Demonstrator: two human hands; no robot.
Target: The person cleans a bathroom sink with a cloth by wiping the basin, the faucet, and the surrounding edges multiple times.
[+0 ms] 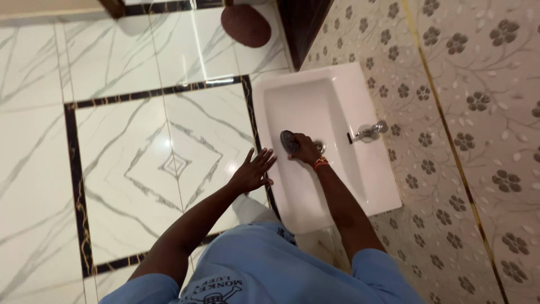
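A white wall-mounted sink [337,84] hangs against the flower-patterned wall. My right hand [306,151] is down in the basin, closed on a dark round scrubbing pad [289,141] pressed to the basin floor near the drain. An orange band sits on that wrist. My left hand [253,170] rests flat with fingers spread on the sink's front rim. A chrome tap [368,132] sticks out over the basin from the wall side.
White marble-look floor tiles with a dark border [73,186] spread to the left. A dark red round mat [245,25] lies near a dark wooden door frame [301,28]. The patterned tiled wall [467,141] runs along the right.
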